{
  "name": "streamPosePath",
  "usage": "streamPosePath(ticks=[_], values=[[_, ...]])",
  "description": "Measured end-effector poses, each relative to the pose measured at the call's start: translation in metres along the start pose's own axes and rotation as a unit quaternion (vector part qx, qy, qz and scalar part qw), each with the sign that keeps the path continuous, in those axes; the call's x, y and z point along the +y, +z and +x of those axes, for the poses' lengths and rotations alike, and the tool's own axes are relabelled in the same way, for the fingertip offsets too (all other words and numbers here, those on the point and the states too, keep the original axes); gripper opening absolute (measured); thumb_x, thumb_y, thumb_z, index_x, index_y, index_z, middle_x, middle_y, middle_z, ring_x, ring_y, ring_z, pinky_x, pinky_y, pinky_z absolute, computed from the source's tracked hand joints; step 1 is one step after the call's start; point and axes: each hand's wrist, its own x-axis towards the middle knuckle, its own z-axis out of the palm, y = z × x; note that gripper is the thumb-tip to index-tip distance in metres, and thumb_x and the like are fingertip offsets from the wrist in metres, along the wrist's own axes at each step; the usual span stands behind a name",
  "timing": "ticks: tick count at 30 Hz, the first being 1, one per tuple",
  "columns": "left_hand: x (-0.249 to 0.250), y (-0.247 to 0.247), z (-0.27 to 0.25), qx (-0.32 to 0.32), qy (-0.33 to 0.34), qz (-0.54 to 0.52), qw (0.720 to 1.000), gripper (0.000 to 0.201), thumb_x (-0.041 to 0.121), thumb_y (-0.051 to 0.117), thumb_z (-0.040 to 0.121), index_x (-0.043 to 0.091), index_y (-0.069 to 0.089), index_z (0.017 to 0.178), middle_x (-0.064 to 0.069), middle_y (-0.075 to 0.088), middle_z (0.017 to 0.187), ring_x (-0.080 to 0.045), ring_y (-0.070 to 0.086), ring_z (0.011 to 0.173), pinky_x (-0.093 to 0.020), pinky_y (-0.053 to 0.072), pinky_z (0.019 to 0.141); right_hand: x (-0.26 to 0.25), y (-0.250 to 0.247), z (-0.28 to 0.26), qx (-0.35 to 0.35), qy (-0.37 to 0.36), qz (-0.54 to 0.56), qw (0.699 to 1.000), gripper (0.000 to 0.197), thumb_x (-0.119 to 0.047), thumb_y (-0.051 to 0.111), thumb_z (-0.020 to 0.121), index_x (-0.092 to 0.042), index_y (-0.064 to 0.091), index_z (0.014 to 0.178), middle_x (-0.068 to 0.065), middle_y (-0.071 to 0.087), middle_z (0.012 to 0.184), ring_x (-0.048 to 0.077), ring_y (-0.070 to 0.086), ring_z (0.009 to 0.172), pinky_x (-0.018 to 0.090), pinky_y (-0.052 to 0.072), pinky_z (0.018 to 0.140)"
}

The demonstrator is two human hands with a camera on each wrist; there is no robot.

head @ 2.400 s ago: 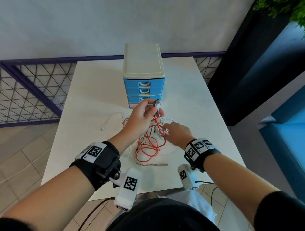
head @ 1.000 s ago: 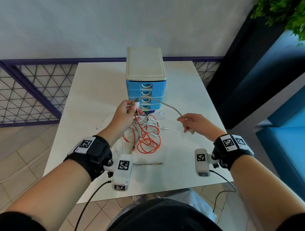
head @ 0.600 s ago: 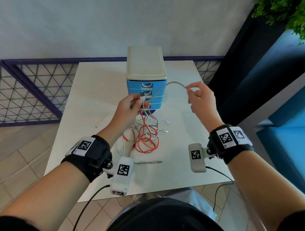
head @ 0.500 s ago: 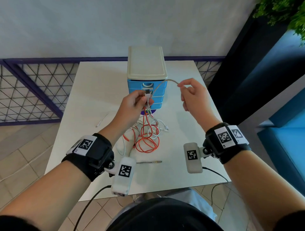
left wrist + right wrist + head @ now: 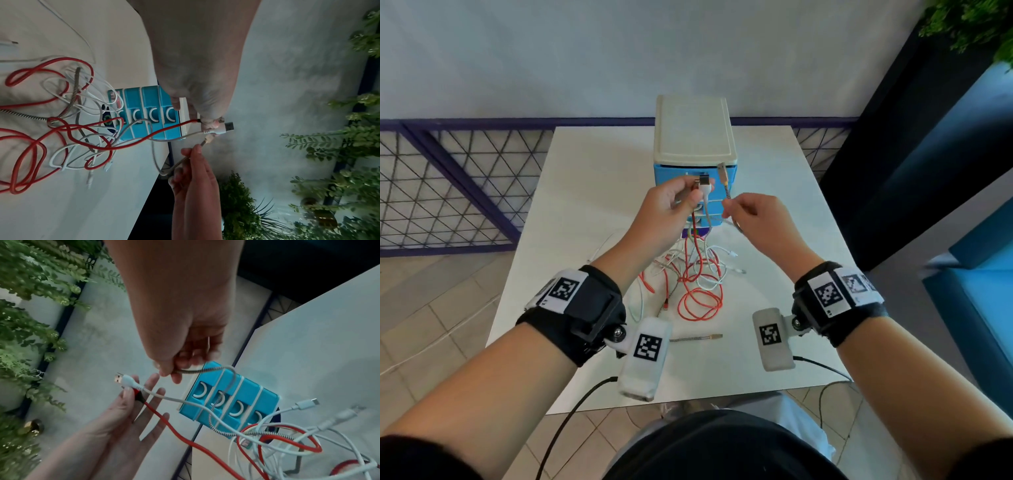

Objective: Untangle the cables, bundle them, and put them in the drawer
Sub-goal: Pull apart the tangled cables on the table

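- Left hand pinches the white cable's USB plug and red cable end.
- Right hand fingers pinch the braided grey cable.
- Tangled cables lie on the white counter before the closed blue plastic drawer unit.

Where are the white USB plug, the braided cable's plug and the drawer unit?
white USB plug (image 5: 704, 184): head view, on its white housing above the left hand.
braided cable's plug (image 5: 722, 170): head view, on its metal tip.
drawer unit (image 5: 693, 128): head view, on its cream top.
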Motion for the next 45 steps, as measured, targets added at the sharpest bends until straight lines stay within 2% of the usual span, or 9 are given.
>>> streamPosePath(ticks=[7,11,13,16,18,21,30,36,45], values=[[0.001,0.005,0.000,0.025,-0.033,-0.073,0.996,0.021,0.021,0.055,0.094,0.024,0.065,0.113,0.001,0.070,0.110,-0.008,0.065,0.104,-0.019,0.050,0.089,-0.006,0.019,-0.005,-0.080,-0.048,0.194,0.977,0.019,-0.007,0.040,0.102,-0.006,0.059,0.105,0.009,0.066,0.102,0.016,0.067,0.095,0.026,0.051,0.091],[0.004,0.012,0.002,0.059,-0.049,-0.155,0.985,0.021,0.023,0.058,0.093,0.019,0.063,0.113,-0.002,0.068,0.097,-0.011,0.067,0.083,-0.026,0.053,0.064,-0.019,0.027,-0.009,-0.090,-0.069,0.196,0.974,0.022,-0.005,0.038,0.102,0.001,0.059,0.097,0.003,0.064,0.082,0.008,0.067,0.076,0.027,0.056,0.081],[-0.002,0.013,0.003,0.063,-0.033,-0.164,0.984,0.040,0.033,0.059,0.090,0.025,0.050,0.128,-0.005,0.066,0.099,-0.020,0.065,0.080,-0.033,0.051,0.065,-0.022,0.028,-0.008,-0.090,-0.065,0.202,0.973,0.026,-0.008,0.035,0.103,-0.001,0.055,0.087,0.002,0.055,0.070,0.019,0.058,0.068,0.042,0.052,0.078],[-0.020,0.017,-0.004,-0.010,-0.066,-0.149,0.987,0.067,0.047,0.057,0.088,0.037,0.018,0.141,-0.001,0.065,0.088,-0.015,0.063,0.074,-0.035,0.053,0.074,-0.026,0.028,-0.004,-0.060,-0.042,0.214,0.974,0.028,-0.014,0.032,0.105,-0.011,0.049,0.083,0.005,0.044,0.069,0.021,0.047,0.063,0.040,0.043,0.066],[-0.042,0.023,-0.019,-0.107,-0.073,-0.065,0.989,0.051,0.033,0.059,0.091,0.021,0.032,0.134,0.008,0.065,0.090,-0.003,0.063,0.081,-0.026,0.050,0.080,-0.031,0.024,-0.001,-0.047,-0.020,0.267,0.962,0.029,-0.018,0.028,0.106,-0.014,0.048,0.086,0.003,0.040,0.068,0.016,0.043,0.056,0.032,0.042,0.058],[-0.083,0.028,-0.040,-0.203,-0.051,0.123,0.970,0.013,0.015,0.058,0.089,0.026,0.062,0.094,0.011,0.065,0.086,-0.003,0.059,0.081,-0.027,0.046,0.083,-0.044,0.015,0.006,-0.050,-0.005,0.356,0.933,0.031,-0.019,0.025,0.106,-0.015,0.046,0.084,-0.003,0.032,0.063,0.008,0.032,0.045,0.022,0.034,0.047],[-0.132,0.019,-0.024,-0.161,0.016,0.332,0.929,0.017,0.006,0.051,0.086,0.021,0.058,0.088,0.012,0.051,0.067,-0.021,0.056,0.073,-0.041,0.048,0.078,-0.057,0.005,0.004,-0.039,0.003,0.354,0.935,0.031,-0.018,0.026,0.106,-0.015,0.047,0.083,-0.004,0.031,0.061,0.004,0.025,0.043,0.018,0.022,0.040],[-0.160,-0.005,-0.015,-0.197,-0.033,0.408,0.891,0.043,0.033,0.054,0.092,0.020,0.044,0.132,-0.002,0.051,0.129,-0.023,0.050,0.119,-0.038,0.040,0.098,-0.060,-0.013,0.003,0.001,-0.019,0.368,0.929,0.032,-0.018,0.026,0.106,-0.015,0.047,0.081,-0.007,0.031,0.058,0.003,0.024,0.042,0.017,0.021,0.039],[-0.173,-0.026,-0.010,-0.149,-0.126,0.323,0.926,0.067,0.025,0.071,0.075,0.025,0.037,0.132,0.000,0.043,0.133,-0.018,0.047,0.123,-0.041,0.042,0.104,-0.064,-0.036,0.005,0.117,-0.061,0.379,0.916,0.033,-0.016,0.028,0.105,-0.015,0.047,0.078,-0.012,0.032,0.052,0.003,0.022,0.042,0.018,0.020,0.038]])
